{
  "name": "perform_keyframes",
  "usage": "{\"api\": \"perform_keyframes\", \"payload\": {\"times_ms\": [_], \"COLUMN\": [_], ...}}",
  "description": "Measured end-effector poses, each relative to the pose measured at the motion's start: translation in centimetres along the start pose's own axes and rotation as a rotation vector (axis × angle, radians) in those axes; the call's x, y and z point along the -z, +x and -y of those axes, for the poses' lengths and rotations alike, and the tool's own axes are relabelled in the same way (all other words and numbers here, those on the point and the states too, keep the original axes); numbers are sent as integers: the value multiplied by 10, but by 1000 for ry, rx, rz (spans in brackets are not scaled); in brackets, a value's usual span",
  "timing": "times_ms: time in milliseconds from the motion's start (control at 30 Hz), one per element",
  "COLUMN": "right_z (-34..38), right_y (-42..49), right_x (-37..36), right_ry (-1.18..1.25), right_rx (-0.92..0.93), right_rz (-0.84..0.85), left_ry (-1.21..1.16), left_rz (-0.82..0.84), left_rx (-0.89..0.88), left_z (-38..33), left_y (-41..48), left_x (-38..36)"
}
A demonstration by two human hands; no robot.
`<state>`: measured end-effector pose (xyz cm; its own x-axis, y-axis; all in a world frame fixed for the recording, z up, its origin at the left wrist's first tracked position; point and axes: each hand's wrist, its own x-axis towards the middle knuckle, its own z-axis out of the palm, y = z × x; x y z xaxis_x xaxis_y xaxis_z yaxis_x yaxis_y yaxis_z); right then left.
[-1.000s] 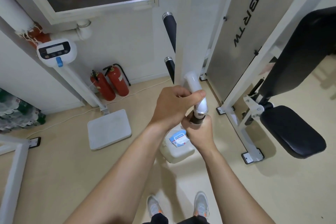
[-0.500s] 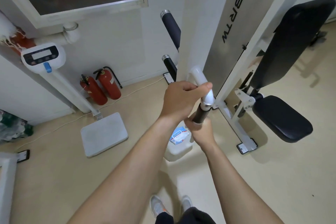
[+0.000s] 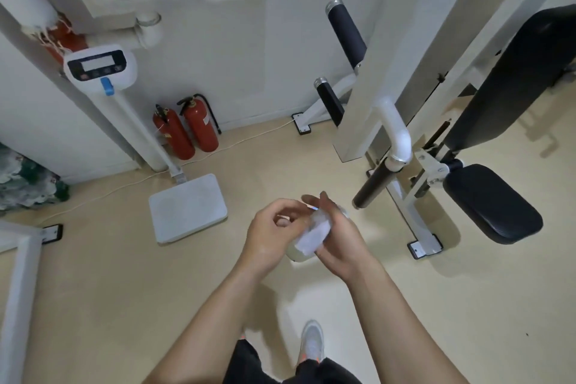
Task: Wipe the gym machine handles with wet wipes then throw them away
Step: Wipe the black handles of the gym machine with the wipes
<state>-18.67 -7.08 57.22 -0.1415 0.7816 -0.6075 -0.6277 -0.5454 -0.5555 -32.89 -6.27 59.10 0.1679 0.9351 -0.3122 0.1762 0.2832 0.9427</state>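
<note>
While between hands (image 3: pixel 272 237) (image 3: pixel 341 243), wipe (image 3: pixel 313 235) (white)

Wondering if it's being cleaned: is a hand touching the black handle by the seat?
Apart. Head view: the left hand and right hand are at the wet wipe, bare floor between them and the black handle.

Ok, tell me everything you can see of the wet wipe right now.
The wet wipe is a white, crumpled, softly folded sheet, blurred, held in front of the body between both hands. It lies against the right hand, whose fingers look straight; the left hand pinches its upper edge. It appears to touch nothing else.
</note>
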Motion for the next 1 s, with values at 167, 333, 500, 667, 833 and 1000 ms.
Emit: {"api": "perform_keyframes", "payload": {"times_ms": [167, 333, 500, 667, 833, 1000], "right_z": [-6, -15, -17, -7, 7, 24], "right_y": [4, 12, 18, 25, 48, 75], "right_x": [-53, -101, -113, -109, -106, -104], "right_ry": [134, 60, -321, -345, -293, -298], "right_rx": [-51, -22, 138, 199, 215, 221], "right_rz": [51, 75, -69, -49, 16, -212], "left_ry": [10, 39, -72, -212, -553, -486], "left_rz": [-32, 15, 11, 77, 308, 349], "left_rx": [-83, -121, 9, 102, 287, 271], "left_z": [-1, -9, -17, -26, -37, -55], "left_y": [4, 24, 51, 74, 105, 140], "left_x": [48, 110, 143, 148, 158, 173]}}
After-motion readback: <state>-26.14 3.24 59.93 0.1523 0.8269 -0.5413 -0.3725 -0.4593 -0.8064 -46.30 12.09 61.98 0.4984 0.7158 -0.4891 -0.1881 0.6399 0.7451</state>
